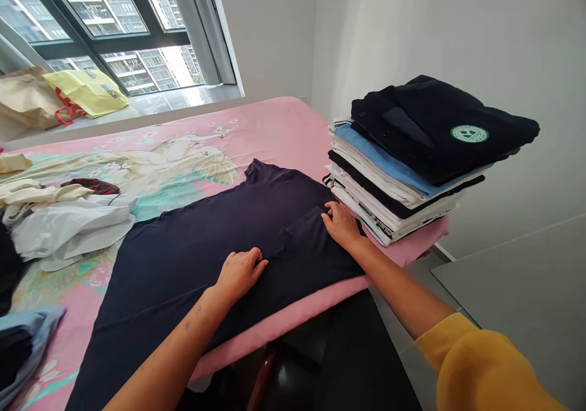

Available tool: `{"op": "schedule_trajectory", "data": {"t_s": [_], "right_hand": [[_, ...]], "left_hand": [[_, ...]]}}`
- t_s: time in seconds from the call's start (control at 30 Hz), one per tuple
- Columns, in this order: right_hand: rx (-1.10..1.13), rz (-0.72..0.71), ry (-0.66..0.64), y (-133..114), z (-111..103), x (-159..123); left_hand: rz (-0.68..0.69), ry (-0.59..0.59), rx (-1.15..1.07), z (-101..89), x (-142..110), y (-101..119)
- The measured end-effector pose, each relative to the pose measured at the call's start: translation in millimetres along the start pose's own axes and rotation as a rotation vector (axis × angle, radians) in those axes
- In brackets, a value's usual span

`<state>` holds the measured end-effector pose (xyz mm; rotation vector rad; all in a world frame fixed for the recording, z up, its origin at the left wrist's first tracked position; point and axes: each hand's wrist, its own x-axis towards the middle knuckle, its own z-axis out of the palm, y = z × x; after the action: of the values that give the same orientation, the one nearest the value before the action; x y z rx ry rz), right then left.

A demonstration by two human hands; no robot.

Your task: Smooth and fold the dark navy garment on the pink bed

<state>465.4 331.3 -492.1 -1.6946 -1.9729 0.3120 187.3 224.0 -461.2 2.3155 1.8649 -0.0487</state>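
Note:
A dark navy garment [192, 258] lies spread flat across the pink bed sheet [284, 130], its collar end toward the far side. My left hand [240, 272] rests on the cloth near the front edge with fingers curled, pressing on a small fold. My right hand [339, 223] lies flat on the garment's right part, fingers stretched out, just beside a stack of folded clothes [412, 167]. Neither hand lifts anything.
The stack of folded clothes stands at the bed's right corner, topped by a dark item with a green round badge [469, 134]. Loose white and cream clothes [68, 221] lie at the left. Yellow and tan bags [86, 90] sit on the windowsill. Grey floor is at the right.

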Motion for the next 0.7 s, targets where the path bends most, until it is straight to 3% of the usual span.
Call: {"op": "schedule_trajectory", "data": {"t_s": [0.07, 0.13, 0.23, 0.33, 0.4, 0.47, 0.6, 0.7], "right_hand": [[0.058, -0.132, 0.091, -12.7, -11.8, -14.9], [0.116, -0.277, 0.083, -33.6, -21.2, -40.4], [0.132, -0.507, -0.064, -66.9, -20.7, -93.6], [0.059, -0.707, -0.252, -77.4, -4.6, -139.8], [-0.003, -0.729, -0.323, -63.3, 3.4, -153.2], [-0.077, -0.678, -0.302, -34.1, 0.6, -151.4], [-0.24, -0.358, -0.011, 36.3, -40.3, -126.8], [-0.168, -0.187, 0.185, 68.4, -74.2, -118.9]], "left_hand": [[0.002, 0.162, -0.003, 9.4, -9.2, 3.1], [0.131, 0.3, -0.051, 19.7, -19.3, 7.8], [0.413, 0.377, -0.114, 36.8, -33.8, 14.7], [0.468, 0.388, -0.072, 51.0, -44.4, 16.5], [0.416, 0.352, -0.009, 55.8, -49.3, 14.1], [0.383, 0.311, 0.045, 57.1, -53.0, 10.7], [0.36, 0.304, 0.025, 54.2, -55.4, 8.5], [0.304, 0.355, -0.083, 46.6, -47.4, 15.8]]}}
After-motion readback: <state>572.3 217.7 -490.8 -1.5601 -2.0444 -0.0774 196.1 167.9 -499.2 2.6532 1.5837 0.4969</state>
